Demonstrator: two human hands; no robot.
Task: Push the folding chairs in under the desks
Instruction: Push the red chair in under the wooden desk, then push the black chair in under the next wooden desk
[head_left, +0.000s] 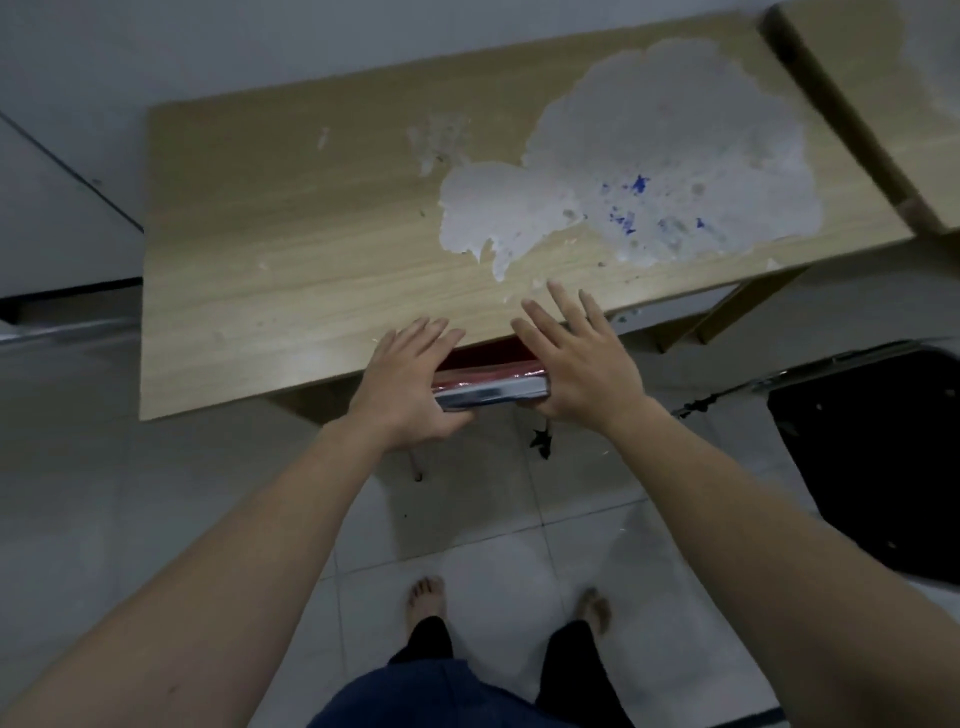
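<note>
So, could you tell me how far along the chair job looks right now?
The red chair is nearly all under the desk; only its top rail shows. Both the left hand and right hand rest flat on it. The black chair at right still stands out in the open.

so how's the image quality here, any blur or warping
Head view: dim, flat light; wide-angle warping bows the desk edges; the chair back between the left hand and right hand is smeared, with glare on its metal.
</note>
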